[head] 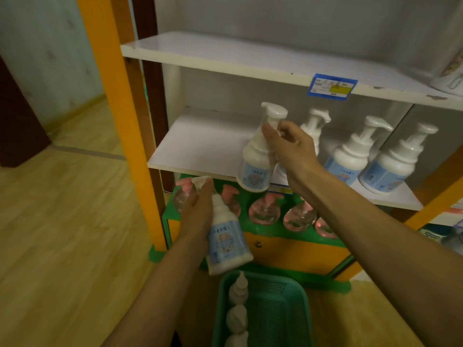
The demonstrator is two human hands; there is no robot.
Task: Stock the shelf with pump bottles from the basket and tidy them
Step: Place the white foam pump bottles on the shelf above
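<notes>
Right hand (290, 144) gripping white pump bottle (258, 161) by neck, hovering tilted at middle shelf (200, 144) front edge, left of three shelved bottles (355, 156). Left hand (198, 209) clutching second bottle (225, 244) above green basket (283, 309) (more bottles inside). Placing step; next needing bottle set upright, aligned with row.
</notes>
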